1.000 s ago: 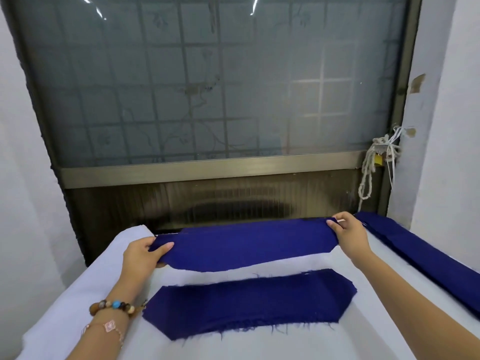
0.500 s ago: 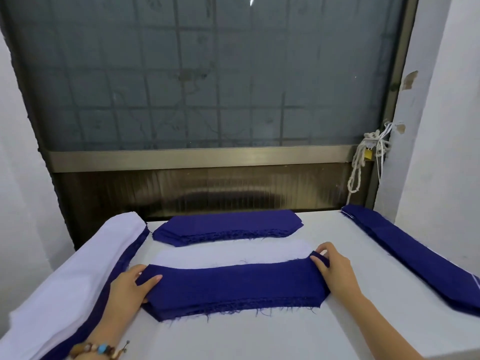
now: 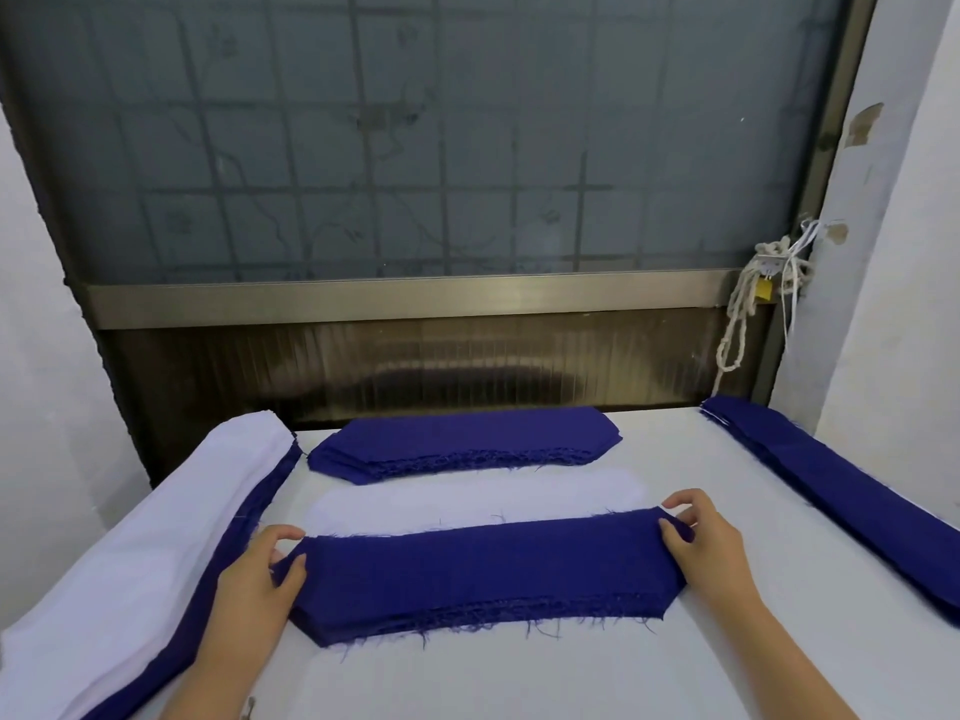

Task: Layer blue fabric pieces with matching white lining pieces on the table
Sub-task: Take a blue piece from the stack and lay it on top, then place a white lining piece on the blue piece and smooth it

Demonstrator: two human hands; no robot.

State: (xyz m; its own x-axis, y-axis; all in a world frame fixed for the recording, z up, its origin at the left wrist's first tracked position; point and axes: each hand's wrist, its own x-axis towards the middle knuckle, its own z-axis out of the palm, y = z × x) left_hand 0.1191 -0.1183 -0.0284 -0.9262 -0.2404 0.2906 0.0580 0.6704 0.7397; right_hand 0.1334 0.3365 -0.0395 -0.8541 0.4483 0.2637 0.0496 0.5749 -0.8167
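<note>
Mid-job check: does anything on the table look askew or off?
The near dark blue fabric stack, pinched at its ends by the left hand and right hand, lies offset toward the person from the white lining piece, leaving much of the lining uncovered. Its near edge is frayed.

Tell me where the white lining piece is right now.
In the head view the white lining piece lies flat mid-table, between the far blue stack and the near blue stack, whose ends the left hand and right hand pinch.

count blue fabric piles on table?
4: near pile front centre, far pile by window, long pile at right edge, blue layer under left white pile. Some may be hidden.
</note>
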